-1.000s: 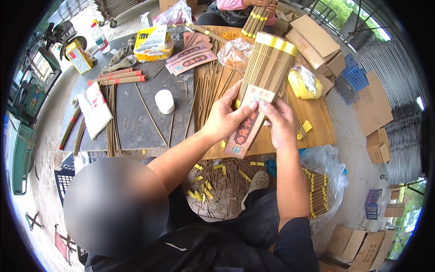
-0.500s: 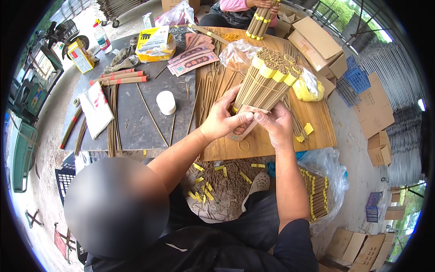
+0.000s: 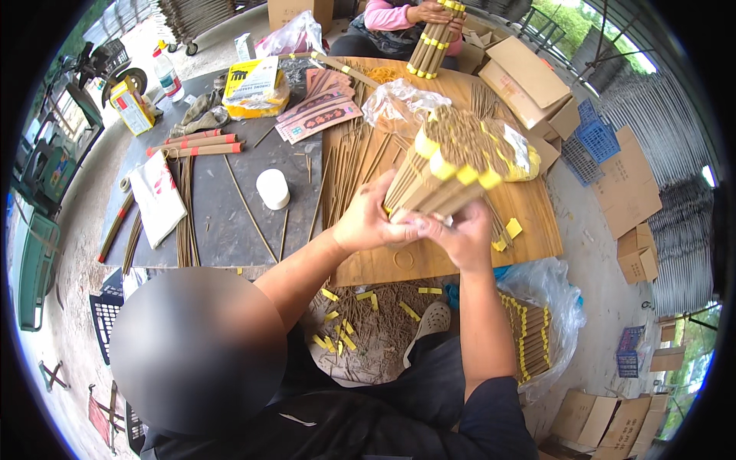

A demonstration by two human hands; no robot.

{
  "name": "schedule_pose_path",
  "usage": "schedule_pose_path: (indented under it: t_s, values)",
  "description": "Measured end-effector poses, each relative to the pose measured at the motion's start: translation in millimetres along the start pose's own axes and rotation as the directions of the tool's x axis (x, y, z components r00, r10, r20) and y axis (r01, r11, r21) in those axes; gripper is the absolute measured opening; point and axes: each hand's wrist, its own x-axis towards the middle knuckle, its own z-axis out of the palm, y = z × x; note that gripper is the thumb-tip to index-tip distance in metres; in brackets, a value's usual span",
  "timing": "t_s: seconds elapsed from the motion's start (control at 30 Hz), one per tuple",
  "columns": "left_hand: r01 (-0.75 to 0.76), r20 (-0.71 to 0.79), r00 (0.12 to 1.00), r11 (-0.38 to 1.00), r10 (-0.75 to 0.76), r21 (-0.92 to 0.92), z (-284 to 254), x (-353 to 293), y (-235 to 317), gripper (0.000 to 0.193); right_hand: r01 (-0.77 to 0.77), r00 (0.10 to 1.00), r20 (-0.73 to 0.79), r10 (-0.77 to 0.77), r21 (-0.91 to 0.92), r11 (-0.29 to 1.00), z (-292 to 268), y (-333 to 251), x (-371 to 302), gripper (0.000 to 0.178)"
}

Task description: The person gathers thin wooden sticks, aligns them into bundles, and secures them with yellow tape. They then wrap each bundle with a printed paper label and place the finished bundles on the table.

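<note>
A thick bundle of brown incense sticks (image 3: 429,182) with yellow paper bands near its upper ends is held over the wooden board, tilted with its tops toward the far side. My left hand (image 3: 372,220) wraps its lower left side, and my right hand (image 3: 465,236) grips its lower right. Both thumbs meet at the near side of the base, where blur hides the detail. Below my hands, a thin rubber band (image 3: 403,261) lies on the board. Loose incense sticks (image 3: 345,184) are spread left of the bundle.
Pink printed labels (image 3: 326,119), a clear plastic bag (image 3: 402,103) and a white round container (image 3: 273,189) lie on the table. Across it, a person's hands hold another incense bundle (image 3: 433,50). Banded bundles (image 3: 527,333) sit in plastic beside my right forearm. Cardboard boxes (image 3: 529,80) stand right.
The bundle has tipped, showing more of its top ends, and come slightly lower with my hands. The pink label seen under its base is now out of sight. The other person's bundle has shifted slightly.
</note>
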Motion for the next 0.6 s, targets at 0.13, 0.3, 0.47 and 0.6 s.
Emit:
schedule_pose_path:
  t_s: [0.13, 0.3, 0.47, 0.6]
  values:
    - [-0.494, 0.155, 0.866, 0.764, 0.476, 0.416, -0.9, -1.1, 32.7, 0.081, 0.059, 0.997, -0.053, -0.049, 0.224, 0.973, 13.0, -67.2, -18.4, 0.059]
    - [-0.678, 0.190, 0.732, 0.725, 0.654, 0.120, 11.8, 3.1, 75.5, 0.060, 0.507, 0.861, 0.087, -0.501, -0.223, 0.833, 11.8, -115.5, -13.9, 0.049]
    - [-0.701, 0.267, 0.711, 0.686, 0.650, 0.194, 5.1, -3.7, 97.1, 0.050, 0.512, 0.858, 0.129, -0.496, -0.278, 0.813, 18.2, -127.2, -19.0, 0.045]
    - [-0.694, 0.250, 0.719, 0.690, 0.649, 0.205, 4.7, -7.9, 97.2, 0.049, 0.496, 0.868, 0.159, -0.470, -0.280, 0.822, 18.0, -128.1, -21.0, 0.046]
